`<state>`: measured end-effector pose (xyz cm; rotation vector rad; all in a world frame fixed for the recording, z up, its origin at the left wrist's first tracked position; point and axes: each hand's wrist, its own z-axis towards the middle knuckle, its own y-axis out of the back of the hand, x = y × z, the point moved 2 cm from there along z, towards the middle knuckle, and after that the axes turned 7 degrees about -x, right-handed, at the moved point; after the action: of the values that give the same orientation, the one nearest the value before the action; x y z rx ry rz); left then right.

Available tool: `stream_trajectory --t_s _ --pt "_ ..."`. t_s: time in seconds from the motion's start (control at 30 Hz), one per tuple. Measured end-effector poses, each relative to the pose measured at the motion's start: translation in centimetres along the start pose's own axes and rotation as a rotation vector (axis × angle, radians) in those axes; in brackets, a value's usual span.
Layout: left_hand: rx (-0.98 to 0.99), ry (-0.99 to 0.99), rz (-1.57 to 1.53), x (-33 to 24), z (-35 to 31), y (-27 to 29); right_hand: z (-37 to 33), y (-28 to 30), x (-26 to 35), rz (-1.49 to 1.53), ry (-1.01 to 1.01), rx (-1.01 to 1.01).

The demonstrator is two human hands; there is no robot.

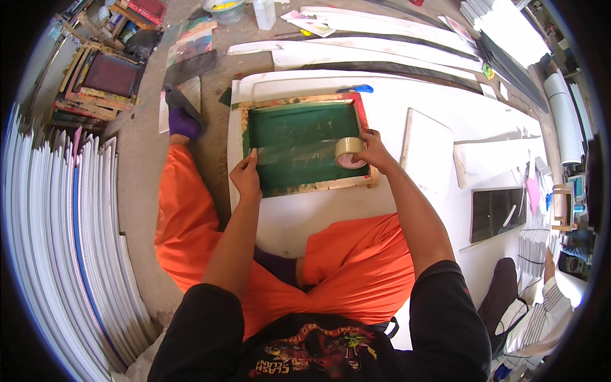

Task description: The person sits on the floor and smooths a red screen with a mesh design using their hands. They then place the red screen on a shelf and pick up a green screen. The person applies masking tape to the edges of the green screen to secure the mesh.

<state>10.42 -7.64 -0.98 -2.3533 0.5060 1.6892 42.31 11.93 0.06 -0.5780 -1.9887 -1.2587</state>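
Note:
A wooden screen-printing frame (305,188) with green mesh lies on the white board before me. Its wood is stained with paint, red along the right side. My right hand (375,151) grips a roll of clear tape (349,153) over the right part of the mesh. From the roll a strip of clear tape (296,153) stretches left across the frame. My left hand (246,176) pinches the strip's free end at the frame's left side. Whether the strip touches the mesh along its length, I cannot tell.
A blue tool (356,89) lies beyond the frame. White boards (427,148) and a dark panel (498,214) lie to the right. Long white strips (356,48) cross the floor at the back. Stacked sheets (57,242) stand at the left, with other frames (109,79) behind.

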Motion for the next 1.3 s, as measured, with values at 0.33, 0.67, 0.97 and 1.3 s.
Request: stream_trajectory --t_s 0.33,0.67,0.97,1.3 --pt "0.094 0.070 -0.058 0.7 1.6 3.3 -5.8 2.4 5.5 0.232 0.234 0.070" --pt "0.140 -0.071 0.086 1.7 -0.6 4.9 -6.8 6.2 6.5 -0.296 0.396 0.120" --pt "0.111 -0.173 0.214 1.6 -1.3 5.0 -6.4 7.1 1.6 -0.512 0.628 0.009" --pt "0.065 -0.264 0.295 2.8 -1.0 5.8 -7.0 7.5 2.3 -0.861 0.446 0.073"
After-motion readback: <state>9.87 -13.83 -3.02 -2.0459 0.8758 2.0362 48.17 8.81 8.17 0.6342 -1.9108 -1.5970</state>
